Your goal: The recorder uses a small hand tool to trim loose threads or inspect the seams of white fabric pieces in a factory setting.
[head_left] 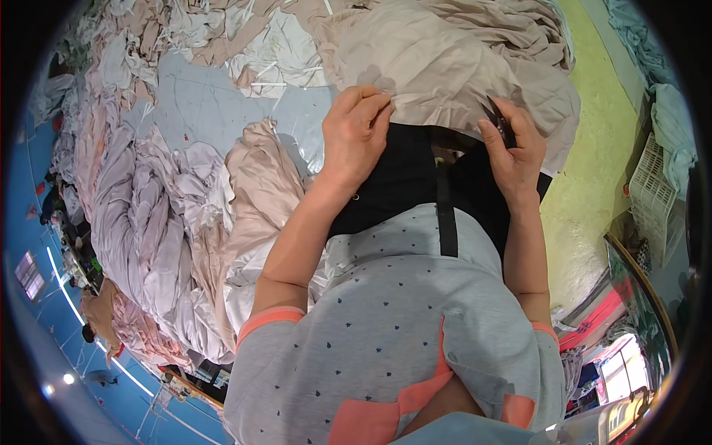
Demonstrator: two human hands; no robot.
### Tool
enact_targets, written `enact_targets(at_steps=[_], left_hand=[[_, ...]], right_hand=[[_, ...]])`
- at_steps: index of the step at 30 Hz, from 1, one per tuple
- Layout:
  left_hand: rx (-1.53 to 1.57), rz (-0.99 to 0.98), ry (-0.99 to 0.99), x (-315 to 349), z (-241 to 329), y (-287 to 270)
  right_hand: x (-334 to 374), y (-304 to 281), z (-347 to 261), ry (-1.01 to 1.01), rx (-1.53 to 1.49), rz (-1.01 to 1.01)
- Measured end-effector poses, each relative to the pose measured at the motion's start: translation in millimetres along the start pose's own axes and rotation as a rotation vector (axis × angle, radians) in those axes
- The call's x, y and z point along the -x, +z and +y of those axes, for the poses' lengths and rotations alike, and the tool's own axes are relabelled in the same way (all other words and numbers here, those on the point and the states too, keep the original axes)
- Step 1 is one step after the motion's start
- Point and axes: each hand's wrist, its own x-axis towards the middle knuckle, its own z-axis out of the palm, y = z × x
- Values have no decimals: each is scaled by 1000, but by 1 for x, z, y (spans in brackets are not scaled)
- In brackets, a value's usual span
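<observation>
A wide beige cloth (430, 67) lies spread and wrinkled in front of me, its near edge hanging over my black-covered lap (393, 163). My left hand (354, 137) is closed at the left end of this edge, fingertips pinched on the fabric. Dark thread snips (492, 113) sit in my right hand (521, 152), over the right part of the same cloth. Their narrow points face up and left, slightly apart, and no thread can be made out between them. My right fingers hide most of the handles.
Heaped beige, white and pale lilac fabric (159, 230) lies to my left. Scraps (285, 52) cover the far side of a grey surface (200, 96). At right are a yellow-green floor (586, 170), a cream plastic crate (653, 182) and light-green cloth (671, 122).
</observation>
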Motion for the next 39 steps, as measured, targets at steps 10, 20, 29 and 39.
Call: enact_targets(at_steps=[10, 20, 29, 39], left_hand=[[-193, -22, 329, -8, -18, 0], [-41, 44, 87, 6, -21, -3], [-183, -102, 301, -7, -20, -10], [-226, 21, 336, -4, -29, -1]], right_hand=[[-5, 10, -8, 18, -17, -98], [-11, 20, -21, -12, -52, -175], [-10, 26, -24, -29, -59, -212], [-10, 30, -22, -35, -64, -217]])
